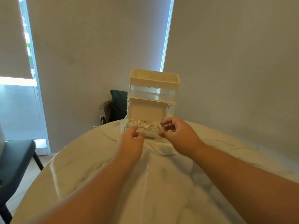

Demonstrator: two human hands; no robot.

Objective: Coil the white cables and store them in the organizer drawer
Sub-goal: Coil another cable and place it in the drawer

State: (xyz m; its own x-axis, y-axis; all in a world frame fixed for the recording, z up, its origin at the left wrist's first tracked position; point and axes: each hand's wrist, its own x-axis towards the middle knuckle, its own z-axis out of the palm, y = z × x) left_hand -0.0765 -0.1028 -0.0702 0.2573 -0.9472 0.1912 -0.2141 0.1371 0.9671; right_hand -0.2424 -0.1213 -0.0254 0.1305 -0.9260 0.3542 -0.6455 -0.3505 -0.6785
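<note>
A cream organizer (154,88) with clear drawers stands at the far side of the marble table (145,183). Its bottom clear drawer (122,127) is pulled out toward me, and coiled white cables (137,122) lie inside it. My right hand (179,135) is at the drawer's right end, its fingers closed on a coiled white cable (159,125) with a greyish end. My left hand (131,139) is at the drawer's front left, fingers curled, thumb and forefinger pinched; whether it grips a cable strand I cannot tell. A thin white strand (155,151) trails on the table between my hands.
A dark chair (14,160) stands to the left of the table. Behind the table's far edge sits another dark chair back (119,104) with a grey cloth over it. Roller blinds and a wall close the background.
</note>
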